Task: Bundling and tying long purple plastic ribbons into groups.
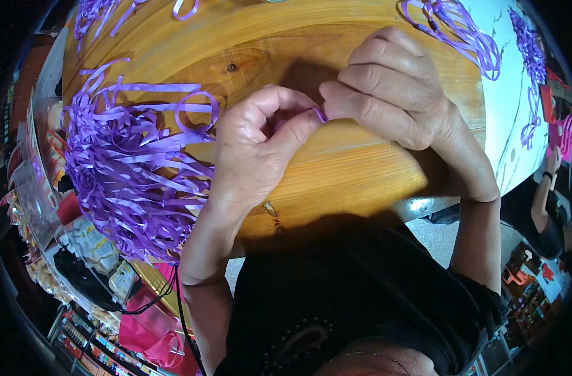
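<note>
Over the wooden table my two hands meet, working on a small piece of purple ribbon. My left hand pinches it between thumb and forefinger. Close against it, my right hand is closed with its fingers curled, thumb and forefinger at the ribbon's other side. Most of the ribbon is hidden by the fingers. To the left of my left hand lies a large heap of loose purple ribbons, some hanging past the table edge.
More purple ribbons lie at the far left, and a looped bundle at the far right. A white marbled surface adjoins the table on the right, holding another purple bundle. A person's arm shows beyond. A pink bag sits lower left.
</note>
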`<state>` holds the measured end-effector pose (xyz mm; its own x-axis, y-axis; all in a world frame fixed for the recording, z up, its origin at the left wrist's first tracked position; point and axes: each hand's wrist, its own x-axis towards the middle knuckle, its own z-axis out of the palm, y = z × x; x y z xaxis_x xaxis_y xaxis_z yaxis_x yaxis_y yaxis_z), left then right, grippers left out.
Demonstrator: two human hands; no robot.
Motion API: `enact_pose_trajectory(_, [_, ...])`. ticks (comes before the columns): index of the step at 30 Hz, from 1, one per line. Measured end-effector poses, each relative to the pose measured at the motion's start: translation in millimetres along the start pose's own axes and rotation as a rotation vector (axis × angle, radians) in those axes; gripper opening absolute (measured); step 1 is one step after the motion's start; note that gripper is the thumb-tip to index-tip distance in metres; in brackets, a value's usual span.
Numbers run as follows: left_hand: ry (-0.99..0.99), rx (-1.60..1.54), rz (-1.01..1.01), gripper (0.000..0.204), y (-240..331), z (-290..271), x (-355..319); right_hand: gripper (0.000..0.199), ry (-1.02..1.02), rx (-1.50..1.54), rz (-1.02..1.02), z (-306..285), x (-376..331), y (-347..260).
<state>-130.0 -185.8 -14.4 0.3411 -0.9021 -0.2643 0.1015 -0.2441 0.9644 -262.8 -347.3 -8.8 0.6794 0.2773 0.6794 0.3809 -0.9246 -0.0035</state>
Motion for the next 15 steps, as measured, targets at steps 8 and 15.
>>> enact_pose_trajectory(8, [0.120,-0.142,0.165,0.004,-3,6,2,0.032,0.021,0.072,0.226,6,-1,-3])
enact_pose_trajectory(15, [0.168,-0.246,0.122,0.005,-6,2,2,0.025,0.049,0.227,0.453,12,2,-12])
